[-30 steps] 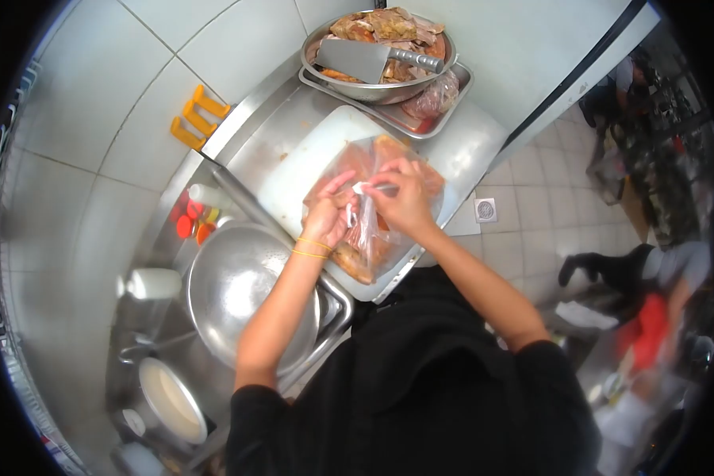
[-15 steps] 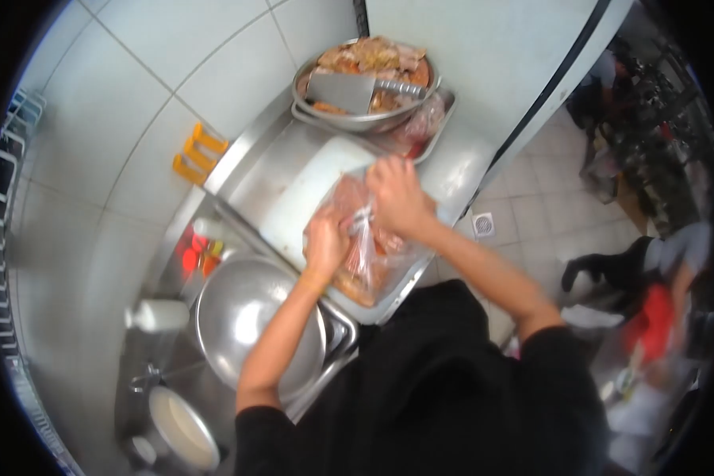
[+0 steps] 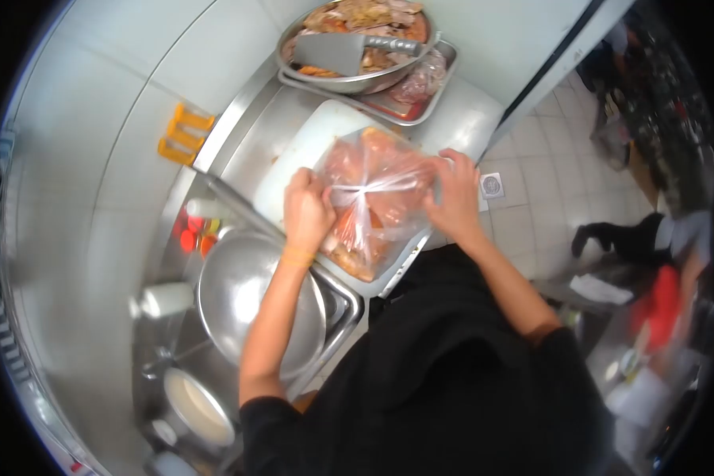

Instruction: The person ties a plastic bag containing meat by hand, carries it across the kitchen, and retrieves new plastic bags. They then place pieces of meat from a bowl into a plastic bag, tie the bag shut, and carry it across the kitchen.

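Note:
A clear plastic bag (image 3: 373, 210) full of reddish-brown cooked meat lies on the white cutting board (image 3: 282, 176). Stretched plastic folds gather at one white point near its middle. My left hand (image 3: 308, 210) is closed at the bag's left side, its fingers curled on the plastic. At the right edge, my right hand (image 3: 454, 194) pinches the bag between bent fingers and thumb. Beyond the board, a cleaver (image 3: 331, 54) rests across a steel bowl (image 3: 357, 84) heaped with meat pieces.
Under the bowl is a metal tray (image 3: 404, 111) with another bagged item. To my left stand a large steel bowl (image 3: 242, 297), a white bottle (image 3: 166, 300) and a pot (image 3: 198, 406). A yellow rack (image 3: 186, 135) hangs on the wall. Another person works at far right.
My hands have moved apart, from over the bag's middle out to its left and right sides. The bag's gathered centre now shows between them. The view has shifted slightly.

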The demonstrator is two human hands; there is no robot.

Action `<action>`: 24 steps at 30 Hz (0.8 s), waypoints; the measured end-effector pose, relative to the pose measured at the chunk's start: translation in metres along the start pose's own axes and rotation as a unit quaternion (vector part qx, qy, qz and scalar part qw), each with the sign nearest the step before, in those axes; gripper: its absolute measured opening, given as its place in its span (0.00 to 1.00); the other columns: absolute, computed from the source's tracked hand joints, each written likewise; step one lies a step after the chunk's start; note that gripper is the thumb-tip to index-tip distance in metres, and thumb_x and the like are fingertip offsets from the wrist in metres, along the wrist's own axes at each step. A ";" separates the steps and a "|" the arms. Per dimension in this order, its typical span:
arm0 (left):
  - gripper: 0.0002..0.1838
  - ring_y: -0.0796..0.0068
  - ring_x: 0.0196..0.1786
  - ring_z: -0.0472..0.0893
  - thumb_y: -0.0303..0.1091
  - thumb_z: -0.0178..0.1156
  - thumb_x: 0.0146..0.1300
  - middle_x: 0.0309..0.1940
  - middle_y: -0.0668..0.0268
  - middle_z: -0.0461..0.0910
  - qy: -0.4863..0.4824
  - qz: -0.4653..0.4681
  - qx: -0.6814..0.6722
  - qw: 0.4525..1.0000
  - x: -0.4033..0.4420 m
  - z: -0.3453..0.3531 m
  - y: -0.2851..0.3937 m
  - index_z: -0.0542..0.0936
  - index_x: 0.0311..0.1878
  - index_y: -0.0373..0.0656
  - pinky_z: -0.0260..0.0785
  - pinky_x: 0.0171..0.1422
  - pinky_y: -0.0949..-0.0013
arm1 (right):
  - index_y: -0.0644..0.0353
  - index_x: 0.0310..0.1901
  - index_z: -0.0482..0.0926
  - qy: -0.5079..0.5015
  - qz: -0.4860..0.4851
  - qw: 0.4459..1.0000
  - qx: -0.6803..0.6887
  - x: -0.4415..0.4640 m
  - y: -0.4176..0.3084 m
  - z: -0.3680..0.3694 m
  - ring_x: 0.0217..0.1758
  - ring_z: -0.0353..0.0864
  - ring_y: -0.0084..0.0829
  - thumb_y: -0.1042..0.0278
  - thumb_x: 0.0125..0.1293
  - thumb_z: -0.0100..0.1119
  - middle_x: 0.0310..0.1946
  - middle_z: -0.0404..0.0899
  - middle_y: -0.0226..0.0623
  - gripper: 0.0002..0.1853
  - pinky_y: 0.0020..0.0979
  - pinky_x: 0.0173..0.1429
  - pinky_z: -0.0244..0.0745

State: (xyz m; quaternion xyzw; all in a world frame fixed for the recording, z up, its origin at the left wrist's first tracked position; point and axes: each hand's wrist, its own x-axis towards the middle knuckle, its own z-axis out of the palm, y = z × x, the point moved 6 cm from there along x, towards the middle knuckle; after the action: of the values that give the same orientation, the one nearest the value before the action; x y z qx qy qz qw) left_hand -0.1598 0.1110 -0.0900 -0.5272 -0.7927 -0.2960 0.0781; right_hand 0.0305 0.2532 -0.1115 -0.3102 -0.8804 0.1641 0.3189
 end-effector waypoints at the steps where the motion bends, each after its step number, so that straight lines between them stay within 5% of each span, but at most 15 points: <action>1: 0.06 0.43 0.31 0.78 0.23 0.61 0.49 0.26 0.46 0.77 0.038 0.056 0.009 0.998 0.008 -0.010 0.017 0.78 0.32 0.34 0.69 0.39 0.50 | 0.58 0.48 0.74 0.012 0.009 0.999 0.041 -0.002 0.018 -0.012 0.57 0.67 0.45 0.76 0.43 0.59 0.51 0.70 0.44 0.25 0.45 0.60 0.60; 3: 0.11 0.41 0.32 0.78 0.29 0.64 0.50 0.28 0.43 0.78 0.017 0.083 0.002 0.996 0.003 0.016 0.023 0.78 0.35 0.32 0.68 0.43 0.48 | 0.59 0.49 0.74 0.021 0.068 0.996 0.063 -0.020 0.086 -0.030 0.55 0.69 0.46 0.76 0.44 0.58 0.49 0.72 0.45 0.24 0.44 0.59 0.63; 5: 0.15 0.43 0.31 0.78 0.38 0.67 0.48 0.26 0.47 0.78 -0.162 -0.044 0.108 0.980 -0.009 0.063 0.019 0.80 0.30 0.34 0.69 0.37 0.49 | 0.60 0.50 0.74 0.046 0.130 0.987 0.079 -0.056 0.145 -0.032 0.53 0.71 0.47 0.76 0.45 0.58 0.46 0.74 0.45 0.24 0.43 0.58 0.65; 6: 0.17 0.43 0.32 0.78 0.41 0.65 0.49 0.26 0.46 0.79 -0.322 -0.150 0.128 0.926 -0.001 0.062 0.022 0.80 0.30 0.33 0.70 0.38 0.50 | 0.61 0.49 0.74 0.017 0.223 0.969 0.101 -0.086 0.183 -0.028 0.52 0.72 0.46 0.75 0.47 0.60 0.45 0.74 0.45 0.23 0.42 0.59 0.66; 7: 0.14 0.49 0.34 0.81 0.36 0.62 0.52 0.28 0.45 0.80 -0.253 -0.131 0.094 0.954 0.005 0.065 0.015 0.80 0.30 0.31 0.73 0.40 0.55 | 0.62 0.48 0.74 0.007 0.317 0.941 0.117 -0.118 0.223 -0.034 0.51 0.73 0.46 0.74 0.49 0.61 0.44 0.74 0.45 0.21 0.41 0.59 0.67; 8: 0.11 0.57 0.35 0.82 0.30 0.57 0.56 0.30 0.49 0.82 -0.287 -0.185 -0.033 0.940 0.005 0.074 -0.003 0.80 0.35 0.29 0.73 0.41 0.60 | 0.62 0.47 0.76 0.040 0.304 0.950 0.061 -0.147 0.242 -0.043 0.51 0.74 0.47 0.75 0.49 0.59 0.44 0.75 0.47 0.20 0.42 0.58 0.68; 9: 0.12 0.64 0.34 0.80 0.26 0.51 0.59 0.32 0.56 0.82 -0.198 -0.196 -0.231 0.932 -0.012 0.093 -0.048 0.80 0.41 0.29 0.70 0.38 0.61 | 0.61 0.46 0.77 0.069 0.293 0.954 0.001 -0.169 0.250 -0.054 0.50 0.75 0.49 0.75 0.50 0.58 0.43 0.76 0.49 0.18 0.42 0.57 0.70; 10: 0.14 0.70 0.30 0.76 0.27 0.49 0.61 0.30 0.62 0.80 -0.231 -0.192 -0.185 0.936 -0.008 0.084 -0.036 0.79 0.44 0.29 0.67 0.33 0.62 | 0.61 0.43 0.78 0.054 0.355 0.933 0.030 -0.185 0.260 -0.068 0.49 0.76 0.49 0.75 0.48 0.58 0.41 0.77 0.49 0.16 0.42 0.54 0.71; 13: 0.09 0.76 0.25 0.69 0.32 0.50 0.60 0.23 0.74 0.71 -0.260 -0.340 -0.291 0.856 -0.024 0.093 -0.098 0.78 0.29 0.41 0.61 0.27 0.68 | 0.60 0.36 0.80 0.048 0.474 0.877 0.067 -0.259 0.329 -0.058 0.32 0.80 0.35 0.73 0.51 0.60 0.28 0.80 0.40 0.09 0.34 0.39 0.74; 14: 0.12 0.75 0.20 0.68 0.35 0.52 0.61 0.17 0.72 0.70 -0.145 -0.435 -0.277 0.844 -0.024 0.097 -0.104 0.78 0.26 0.40 0.59 0.25 0.64 | 0.58 0.36 0.80 0.052 0.503 0.857 0.097 -0.276 0.348 -0.058 0.32 0.80 0.34 0.73 0.52 0.59 0.27 0.81 0.38 0.09 0.33 0.39 0.75; 17: 0.13 0.75 0.20 0.68 0.36 0.52 0.61 0.17 0.72 0.70 -0.029 -0.366 -0.155 0.917 0.048 0.113 -0.017 0.78 0.25 0.40 0.59 0.25 0.63 | 0.58 0.36 0.80 0.022 0.554 0.819 0.150 -0.313 0.413 -0.059 0.35 0.82 0.33 0.71 0.53 0.60 0.30 0.83 0.38 0.08 0.32 0.43 0.76; 19: 0.13 0.75 0.20 0.68 0.36 0.52 0.61 0.16 0.72 0.70 0.019 -0.274 -0.080 0.958 0.104 0.126 0.061 0.78 0.25 0.39 0.59 0.25 0.63 | 0.57 0.37 0.81 0.031 0.508 0.848 0.147 -0.323 0.451 -0.077 0.37 0.82 0.35 0.70 0.53 0.60 0.32 0.83 0.38 0.08 0.33 0.45 0.76; 21: 0.13 0.75 0.20 0.68 0.36 0.52 0.61 0.16 0.71 0.70 0.045 -0.185 -0.022 0.981 0.153 0.141 0.134 0.78 0.25 0.39 0.59 0.25 0.63 | 0.57 0.36 0.81 0.044 0.582 0.795 0.164 -0.331 0.488 -0.101 0.37 0.82 0.37 0.68 0.54 0.59 0.32 0.83 0.39 0.08 0.34 0.44 0.76; 24: 0.14 0.75 0.19 0.68 0.37 0.52 0.61 0.16 0.71 0.70 0.060 -0.095 0.019 0.994 0.202 0.174 0.214 0.78 0.25 0.39 0.59 0.25 0.63 | 0.56 0.36 0.81 0.060 0.593 0.791 0.139 -0.333 0.547 -0.133 0.37 0.82 0.37 0.66 0.56 0.58 0.32 0.82 0.40 0.08 0.36 0.44 0.76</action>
State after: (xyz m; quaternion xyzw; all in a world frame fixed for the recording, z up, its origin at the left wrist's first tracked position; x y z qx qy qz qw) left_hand -0.0254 0.4241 -0.0608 -0.4296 -0.8382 -0.3185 0.1071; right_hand 0.5617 0.4609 -0.4326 -0.7327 -0.4709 0.4224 0.2511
